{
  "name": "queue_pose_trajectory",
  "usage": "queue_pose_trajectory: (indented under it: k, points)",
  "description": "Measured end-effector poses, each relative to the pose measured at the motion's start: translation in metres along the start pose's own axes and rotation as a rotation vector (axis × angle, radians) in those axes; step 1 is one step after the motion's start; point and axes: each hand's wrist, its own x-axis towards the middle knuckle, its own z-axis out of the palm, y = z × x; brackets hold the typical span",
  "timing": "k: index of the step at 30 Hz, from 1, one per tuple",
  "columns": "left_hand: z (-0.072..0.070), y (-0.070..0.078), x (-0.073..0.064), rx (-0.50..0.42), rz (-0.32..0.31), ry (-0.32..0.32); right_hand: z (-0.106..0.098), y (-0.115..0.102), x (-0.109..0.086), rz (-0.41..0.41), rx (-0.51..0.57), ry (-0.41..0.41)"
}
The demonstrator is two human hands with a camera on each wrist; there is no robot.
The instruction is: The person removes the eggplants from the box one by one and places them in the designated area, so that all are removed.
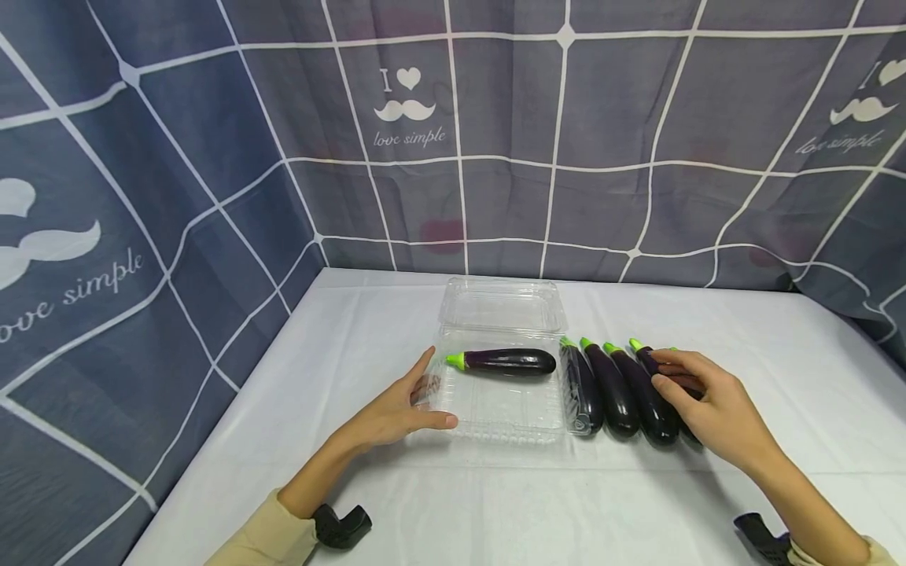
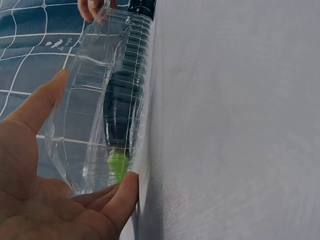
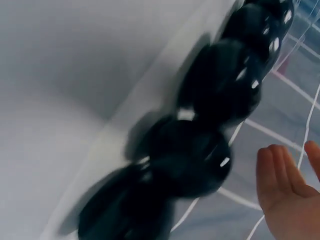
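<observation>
A dark purple eggplant (image 1: 511, 362) with a green stem end lies crosswise in an open, clear plastic clamshell box (image 1: 495, 409). My left hand (image 1: 396, 413) is at the box's left side, thumb and fingers spread and touching its wall; in the left wrist view the hand (image 2: 65, 200) spans the box end beside the green stem (image 2: 118, 165). Over the rightmost of a row of eggplants (image 1: 619, 409) hovers my right hand (image 1: 715, 409), its fingers reaching down. The right wrist view shows that hand (image 3: 287, 185) apart from the eggplants (image 3: 190, 155), gripping nothing.
The box's lid (image 1: 502, 305) is folded back, away from me. A white cloth covers the table (image 1: 495, 503). Checked grey-blue curtains (image 1: 510, 118) hang behind and at the left. The first eggplant of the row (image 1: 582, 389) lies against the box's right side.
</observation>
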Motion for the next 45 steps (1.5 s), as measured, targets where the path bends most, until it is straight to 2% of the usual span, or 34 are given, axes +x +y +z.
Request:
queue_pose_trajectory:
  k: [3,11,25,30,38,45]
  points:
    - [0.001,0.0,0.001,0.0,0.001,0.001,0.008,-0.011,0.004,-0.036,0.05,0.002]
    - [0.0,0.0,0.0,0.004,-0.002,0.007,0.037,-0.037,0.022,-0.112,0.088,-0.002]
    - [0.001,0.003,0.0,0.005,0.009,0.004,0.08,-0.07,0.053,-0.133,0.158,-0.143]
    - [0.001,0.003,0.0,0.003,0.0,0.003,0.092,-0.077,0.062,-0.151,0.167,-0.202]
    - [0.001,0.006,0.001,0.006,-0.007,0.008,0.107,-0.075,0.074,-0.238,0.162,-0.263]
    - [0.002,0.005,0.0,0.007,-0.006,0.011,0.124,-0.067,0.082,-0.202,0.164,-0.299]
